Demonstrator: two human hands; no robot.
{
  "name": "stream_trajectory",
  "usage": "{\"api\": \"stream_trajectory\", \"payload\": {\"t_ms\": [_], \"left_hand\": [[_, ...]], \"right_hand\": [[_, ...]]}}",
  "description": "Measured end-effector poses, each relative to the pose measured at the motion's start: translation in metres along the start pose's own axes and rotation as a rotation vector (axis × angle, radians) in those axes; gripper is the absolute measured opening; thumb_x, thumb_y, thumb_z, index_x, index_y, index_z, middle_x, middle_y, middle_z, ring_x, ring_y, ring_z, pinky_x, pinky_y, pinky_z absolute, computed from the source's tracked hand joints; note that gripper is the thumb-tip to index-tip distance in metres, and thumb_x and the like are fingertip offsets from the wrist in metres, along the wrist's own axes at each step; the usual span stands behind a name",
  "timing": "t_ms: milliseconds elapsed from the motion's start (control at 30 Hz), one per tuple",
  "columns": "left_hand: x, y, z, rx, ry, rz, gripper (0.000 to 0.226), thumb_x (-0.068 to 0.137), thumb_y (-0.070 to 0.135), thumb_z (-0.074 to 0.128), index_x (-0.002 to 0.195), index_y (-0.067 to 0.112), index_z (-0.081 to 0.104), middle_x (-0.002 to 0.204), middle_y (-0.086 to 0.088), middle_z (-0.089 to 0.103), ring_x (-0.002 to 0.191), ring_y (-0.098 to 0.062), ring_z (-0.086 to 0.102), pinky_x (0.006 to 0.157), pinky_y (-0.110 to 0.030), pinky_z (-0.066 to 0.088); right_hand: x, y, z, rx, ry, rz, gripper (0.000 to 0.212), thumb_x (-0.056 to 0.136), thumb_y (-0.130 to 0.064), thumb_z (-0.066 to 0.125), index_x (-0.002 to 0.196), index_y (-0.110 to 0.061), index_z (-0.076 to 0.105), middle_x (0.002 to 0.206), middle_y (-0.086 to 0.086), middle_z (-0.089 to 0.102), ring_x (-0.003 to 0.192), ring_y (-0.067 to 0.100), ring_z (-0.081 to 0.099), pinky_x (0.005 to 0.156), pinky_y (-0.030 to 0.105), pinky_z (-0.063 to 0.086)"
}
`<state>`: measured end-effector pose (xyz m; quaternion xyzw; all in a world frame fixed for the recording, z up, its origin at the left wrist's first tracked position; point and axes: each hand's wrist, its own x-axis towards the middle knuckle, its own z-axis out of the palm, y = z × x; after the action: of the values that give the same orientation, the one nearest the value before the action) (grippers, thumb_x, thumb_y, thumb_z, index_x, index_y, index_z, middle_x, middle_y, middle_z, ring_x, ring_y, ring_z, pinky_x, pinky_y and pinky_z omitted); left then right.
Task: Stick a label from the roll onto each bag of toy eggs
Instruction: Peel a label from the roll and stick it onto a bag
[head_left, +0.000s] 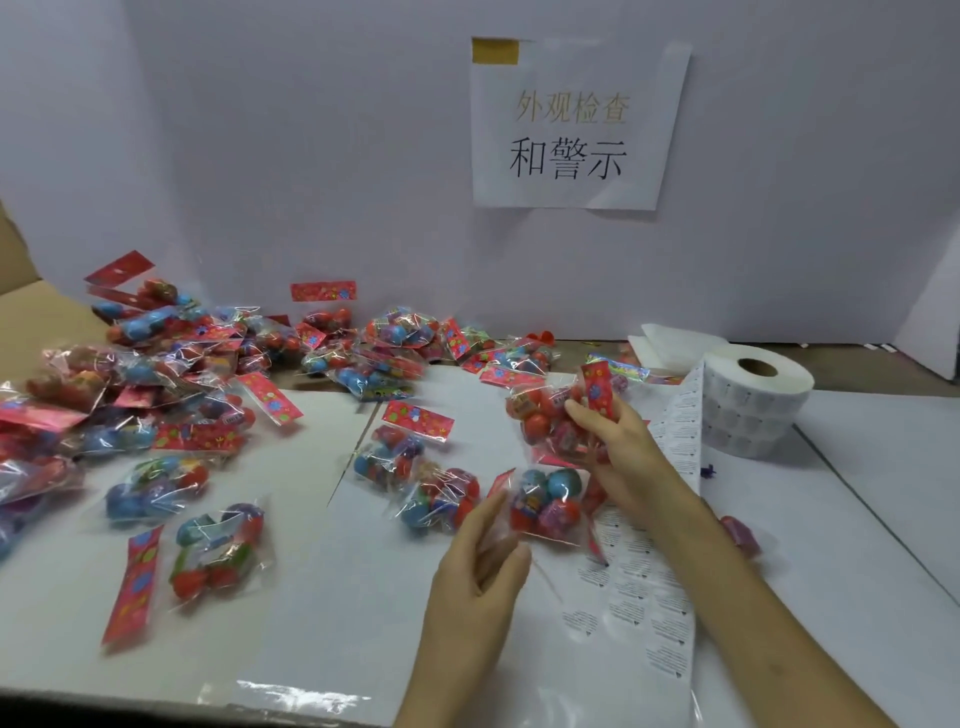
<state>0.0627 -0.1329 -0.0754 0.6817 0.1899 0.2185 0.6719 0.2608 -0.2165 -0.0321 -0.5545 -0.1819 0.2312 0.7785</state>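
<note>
Here my right hand (613, 447) grips a bag of toy eggs (550, 415) held above the counter (363, 597), likely to bare a face for labelling. My left hand (478, 566) curls beside a second bag (545, 504); whether it pinches, I cannot tell. The label roll (753, 400) stands far right, its strip (654, 613) trailing near for easy reach.

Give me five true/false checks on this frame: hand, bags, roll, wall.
1. The right hand holds a bag. True.
2. Most bags lie in a pile at the left. True.
3. The roll sits left of the pile. False: it sits far to the right, beyond the right hand.
4. A label strip runs from the roll toward the near edge. True.
5. The wall is bare. False: a paper sign hangs on it.
</note>
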Motion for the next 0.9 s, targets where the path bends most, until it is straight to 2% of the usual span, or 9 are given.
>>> {"api": "stream_trajectory", "payload": {"t_ms": [133, 200, 333, 400, 567, 667, 733, 800, 900], "left_hand": [[-0.001, 0.001, 0.001, 0.011, -0.013, 0.016, 0.050, 0.099, 0.015, 0.065, 0.132, 0.051, 0.057, 0.124, 0.044, 0.060, 0.114, 0.011, 0.062, 0.106, -0.035, 0.053], [-0.002, 0.002, 0.001, 0.002, -0.022, 0.030, 0.050, 0.099, 0.013, 0.066, 0.131, 0.050, 0.058, 0.125, 0.042, 0.060, 0.111, 0.007, 0.065, 0.104, -0.032, 0.054], [-0.002, 0.002, 0.002, -0.106, -0.033, 0.018, 0.045, 0.099, 0.006, 0.062, 0.133, 0.036, 0.061, 0.123, 0.016, 0.071, 0.090, -0.024, 0.076, 0.070, -0.035, 0.062], [-0.003, 0.005, 0.003, -0.169, -0.030, 0.001, 0.040, 0.098, 0.010, 0.065, 0.133, 0.029, 0.060, 0.123, 0.008, 0.070, 0.082, -0.031, 0.076, 0.061, -0.036, 0.061], [-0.003, 0.015, -0.001, -0.333, 0.051, 0.035, 0.047, 0.080, 0.027, 0.072, 0.125, 0.022, 0.060, 0.113, -0.002, 0.077, 0.079, -0.038, 0.077, 0.066, -0.031, 0.062], [0.005, 0.021, -0.003, -0.412, 0.118, 0.048, 0.053, 0.076, 0.034, 0.079, 0.124, 0.021, 0.059, 0.110, -0.005, 0.077, 0.086, -0.035, 0.078, 0.070, -0.029, 0.062], [0.014, 0.024, -0.002, -0.393, 0.124, 0.039, 0.054, 0.076, 0.036, 0.089, 0.122, 0.026, 0.062, 0.111, -0.005, 0.077, 0.096, -0.028, 0.077, 0.077, -0.029, 0.063], [0.023, 0.028, 0.000, -0.328, 0.087, 0.032, 0.054, 0.074, 0.040, 0.086, 0.121, 0.029, 0.062, 0.111, -0.005, 0.077, 0.100, -0.023, 0.076, 0.083, -0.030, 0.062], [0.034, 0.032, 0.008, -0.241, 0.037, 0.048, 0.053, 0.071, 0.038, 0.091, 0.117, 0.024, 0.067, 0.103, -0.007, 0.078, 0.094, -0.021, 0.077, 0.079, -0.027, 0.060]], "right_hand": [[-0.004, -0.002, -0.001, -0.094, -0.035, -0.083, 0.037, 0.081, -0.024, 0.075, 0.116, -0.017, 0.068, 0.107, 0.006, 0.077, 0.102, 0.025, 0.073, 0.086, 0.034, 0.059], [-0.007, -0.003, 0.001, -0.128, -0.056, -0.106, 0.039, 0.078, -0.027, 0.077, 0.115, -0.018, 0.069, 0.107, 0.007, 0.077, 0.100, 0.027, 0.074, 0.080, 0.032, 0.060], [-0.011, -0.007, 0.002, -0.136, -0.073, -0.116, 0.028, 0.077, -0.025, 0.080, 0.104, -0.022, 0.076, 0.107, 0.011, 0.076, 0.100, 0.032, 0.074, 0.076, 0.035, 0.061], [-0.013, -0.012, 0.003, -0.124, -0.076, -0.093, 0.022, 0.075, -0.024, 0.079, 0.098, -0.023, 0.078, 0.104, 0.011, 0.076, 0.099, 0.031, 0.074, 0.074, 0.035, 0.061], [-0.017, -0.019, 0.006, -0.141, -0.155, -0.049, 0.015, 0.079, -0.021, 0.081, 0.093, -0.023, 0.079, 0.098, 0.008, 0.076, 0.091, 0.025, 0.074, 0.070, 0.033, 0.061], [-0.018, -0.020, 0.005, -0.147, -0.205, -0.062, 0.019, 0.081, -0.018, 0.078, 0.100, -0.020, 0.078, 0.100, 0.010, 0.075, 0.092, 0.026, 0.075, 0.073, 0.036, 0.062], [-0.018, -0.019, 0.005, -0.174, -0.226, -0.079, 0.027, 0.079, -0.019, 0.080, 0.106, -0.019, 0.075, 0.104, 0.012, 0.076, 0.097, 0.029, 0.074, 0.078, 0.037, 0.062], [-0.018, -0.018, 0.005, -0.225, -0.220, -0.092, 0.028, 0.075, -0.024, 0.083, 0.102, -0.026, 0.076, 0.100, 0.007, 0.077, 0.095, 0.028, 0.075, 0.079, 0.037, 0.062], [-0.019, -0.018, 0.003, -0.313, -0.210, -0.155, 0.026, 0.075, -0.027, 0.086, 0.099, -0.028, 0.076, 0.094, 0.004, 0.077, 0.090, 0.027, 0.075, 0.081, 0.037, 0.061]]}}
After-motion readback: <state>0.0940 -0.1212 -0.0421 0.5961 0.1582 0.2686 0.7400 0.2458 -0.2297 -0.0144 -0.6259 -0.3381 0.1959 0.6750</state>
